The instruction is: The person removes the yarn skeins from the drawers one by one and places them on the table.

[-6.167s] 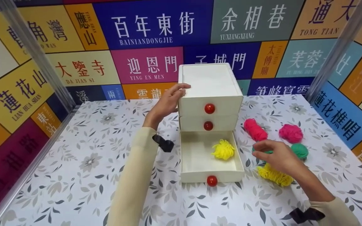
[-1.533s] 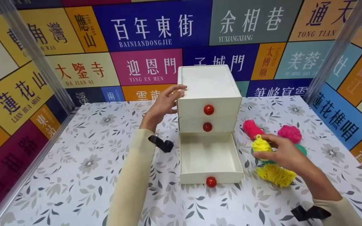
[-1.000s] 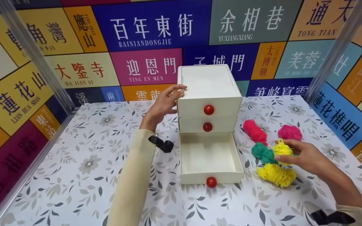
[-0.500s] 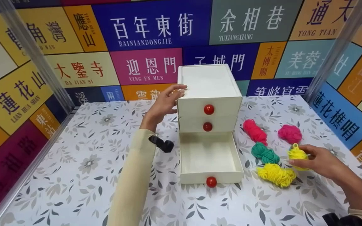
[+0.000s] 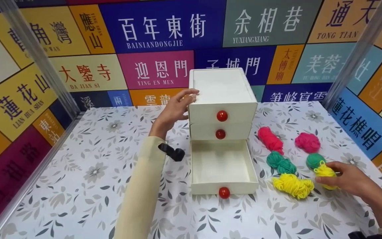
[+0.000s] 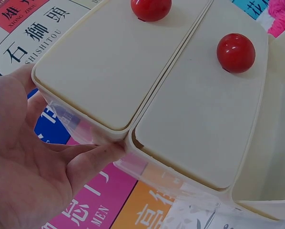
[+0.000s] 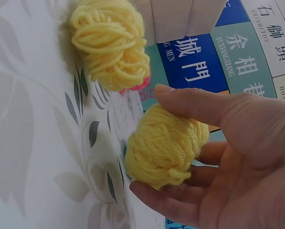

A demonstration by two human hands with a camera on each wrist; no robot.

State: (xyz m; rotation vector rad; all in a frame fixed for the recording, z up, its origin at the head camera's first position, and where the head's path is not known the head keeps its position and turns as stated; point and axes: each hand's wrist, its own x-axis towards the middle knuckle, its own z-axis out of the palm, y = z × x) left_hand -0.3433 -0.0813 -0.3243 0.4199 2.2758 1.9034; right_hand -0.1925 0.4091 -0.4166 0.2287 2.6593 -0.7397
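A white drawer cabinet (image 5: 222,86) stands at the back middle, its bottom drawer (image 5: 222,188) pulled out with bare floor showing. My left hand (image 5: 177,108) rests on the cabinet's upper left side, fingertips on the top edge; in the left wrist view the thumb touches the side wall. At the right, my right hand (image 5: 351,177) holds a small ball of yellow yarn (image 7: 166,145) between thumb and fingers, at or just above the cloth. Close by lie a larger yellow yarn skein (image 5: 293,186), a green yarn skein (image 5: 281,162) and a green yarn ball (image 5: 315,161).
A red-pink yarn skein (image 5: 270,139) and a magenta yarn ball (image 5: 307,142) lie farther back, right of the cabinet. Red knobs (image 5: 222,116) stick out from the drawer fronts. Flower-patterned cloth (image 5: 95,169) covers the table; printed panels (image 5: 161,30) stand behind.
The small yellow yarn ball, earlier in the open drawer, was lifted out by my right hand and carried right, past the green yarn. My left hand has stayed on the cabinet.
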